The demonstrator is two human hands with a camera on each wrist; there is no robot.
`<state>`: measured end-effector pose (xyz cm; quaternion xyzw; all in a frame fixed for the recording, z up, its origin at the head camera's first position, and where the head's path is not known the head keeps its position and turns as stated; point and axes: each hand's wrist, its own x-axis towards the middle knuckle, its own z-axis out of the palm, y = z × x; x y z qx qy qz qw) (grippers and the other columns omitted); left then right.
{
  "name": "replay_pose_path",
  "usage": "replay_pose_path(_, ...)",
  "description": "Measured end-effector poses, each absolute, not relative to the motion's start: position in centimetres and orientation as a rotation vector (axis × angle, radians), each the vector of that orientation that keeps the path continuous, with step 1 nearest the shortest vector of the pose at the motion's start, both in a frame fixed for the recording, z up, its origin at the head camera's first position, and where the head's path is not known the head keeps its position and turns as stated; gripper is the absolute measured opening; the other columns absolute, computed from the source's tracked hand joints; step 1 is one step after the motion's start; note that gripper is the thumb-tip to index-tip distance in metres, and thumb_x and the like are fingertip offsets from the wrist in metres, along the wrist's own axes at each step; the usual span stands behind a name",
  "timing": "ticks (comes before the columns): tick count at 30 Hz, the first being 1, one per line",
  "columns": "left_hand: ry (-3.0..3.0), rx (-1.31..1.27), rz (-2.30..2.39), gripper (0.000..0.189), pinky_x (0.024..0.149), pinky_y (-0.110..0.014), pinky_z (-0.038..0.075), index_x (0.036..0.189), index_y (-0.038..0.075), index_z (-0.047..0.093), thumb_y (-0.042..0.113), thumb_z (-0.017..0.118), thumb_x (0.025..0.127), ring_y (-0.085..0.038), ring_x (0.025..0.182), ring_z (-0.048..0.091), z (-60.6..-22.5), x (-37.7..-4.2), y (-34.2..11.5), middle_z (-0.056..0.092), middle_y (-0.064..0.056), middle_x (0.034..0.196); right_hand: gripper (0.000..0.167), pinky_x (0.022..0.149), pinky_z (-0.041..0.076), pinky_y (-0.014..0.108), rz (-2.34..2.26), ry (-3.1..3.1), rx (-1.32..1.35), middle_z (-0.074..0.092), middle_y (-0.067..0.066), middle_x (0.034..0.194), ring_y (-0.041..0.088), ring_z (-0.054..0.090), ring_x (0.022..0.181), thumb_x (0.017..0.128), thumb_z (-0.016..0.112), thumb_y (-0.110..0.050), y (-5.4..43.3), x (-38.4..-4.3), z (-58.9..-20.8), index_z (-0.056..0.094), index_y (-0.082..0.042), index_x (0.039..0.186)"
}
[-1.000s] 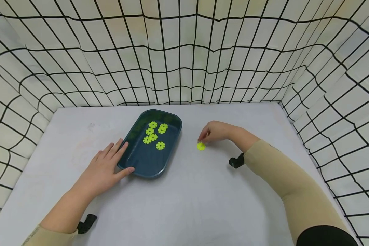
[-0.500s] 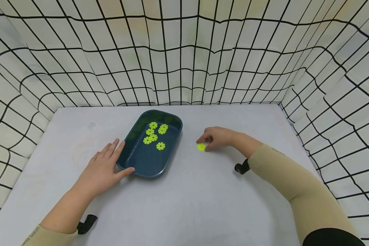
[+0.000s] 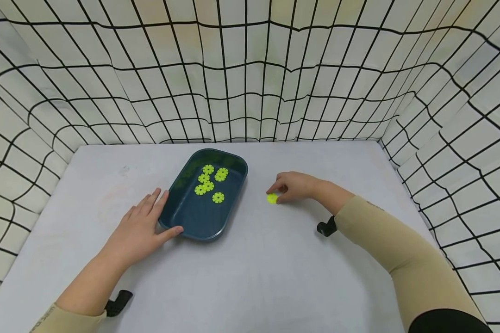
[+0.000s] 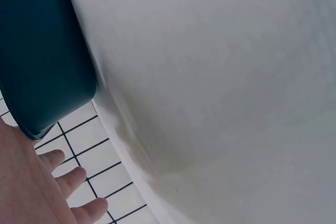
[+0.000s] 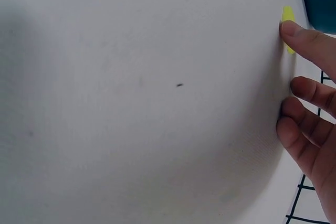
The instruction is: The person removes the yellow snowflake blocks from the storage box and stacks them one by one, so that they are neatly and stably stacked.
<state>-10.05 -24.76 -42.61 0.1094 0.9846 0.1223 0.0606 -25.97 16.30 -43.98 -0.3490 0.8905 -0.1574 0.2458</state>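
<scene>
A dark blue tray (image 3: pixel 195 226) sits left of centre in the head view, with several yellow-green notched building discs (image 3: pixel 218 198) lying inside. My left hand (image 3: pixel 137 231) rests against its near left side, fingers straight and thumb on the near rim. To the right of the tray, one more yellow-green notched disc (image 3: pixel 271 198) lies on the white table. My right hand (image 3: pixel 297 186) bends over this disc, pinching its edge between forefinger and thumb. In the right wrist view the thumb (image 5: pixel 296 32) covers part of the disc, while the other fingers curl loosely beside it.
A white cloth covers the table (image 3: pixel 250 282). White walls with a black grid (image 3: pixel 243 74) enclose its back and both sides. A black wrist mount (image 3: pixel 118 303) sticks out below the left forearm, another (image 3: pixel 327 226) below the right.
My right hand's thumb and forefinger have spread from a tight bunch to span the disc, and the wrist has shifted slightly right and nearer. The left hand and tray have stayed put.
</scene>
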Motion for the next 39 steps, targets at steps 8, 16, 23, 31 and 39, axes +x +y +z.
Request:
replay_pose_path(8,2.982,0.335,0.384,0.112,0.113,-0.068,0.015,0.16,0.008,0.009,0.079,0.05,0.084,-0.047,0.145,0.018,-42.7,-10.0,-24.7,0.01,-0.022,0.163,0.038,0.077,0.048,0.029,-0.484,2.439,-0.939,0.061,-0.003,0.099,0.015,0.055,0.087,0.087,0.078,-0.025,16.4,-26.4,-43.5,0.072,-0.026,0.125)
replay_pose_path(16,2.978,0.331,0.38,0.113,0.113,-0.068,0.015,0.16,0.007,0.009,0.078,0.052,0.083,-0.046,0.145,0.018,-42.6,-10.0,-24.7,0.01,-0.022,0.163,0.041,0.074,0.05,0.031,-0.61,2.416,-0.931,0.065,-0.003,0.104,0.017,0.057,0.087,0.087,0.078,-0.027,15.9,-26.7,-42.0,0.07,-0.023,0.127)
replay_pose_path(23,2.968,0.314,0.403,0.115,0.113,-0.068,0.014,0.16,0.007,0.008,0.08,0.051,0.082,-0.047,0.145,0.017,-42.3,-9.9,-24.9,0.01,-0.023,0.163,0.04,0.078,0.052,0.031,-0.697,2.421,-1.008,0.067,0.001,0.106,0.015,0.06,0.095,0.088,0.077,-0.026,14.5,-27.3,-40.7,0.07,-0.019,0.127)
replay_pose_path(31,2.971,0.324,0.418,0.114,0.113,-0.068,0.016,0.16,0.006,0.01,0.077,0.056,0.083,-0.047,0.145,0.018,-42.2,-10.3,-24.8,0.011,-0.023,0.163,0.04,0.082,0.051,0.032,-0.766,2.408,-1.024,0.067,0.002,0.11,0.018,0.059,0.101,0.087,0.078,-0.027,11.6,-27.8,-39.0,0.071,-0.019,0.126)
replay_pose_path(39,2.98,0.364,0.416,0.115,0.113,-0.067,0.016,0.159,0.005,0.012,0.079,0.054,0.082,-0.048,0.144,0.019,-42.6,-10.4,-24.9,0.012,-0.022,0.163,0.038,0.082,0.051,0.029,-0.762,2.382,-1.078,0.067,0.005,0.115,0.012,0.058,0.097,0.088,0.077,-0.031,8.4,-27.7,-38.4,0.072,-0.022,0.125)
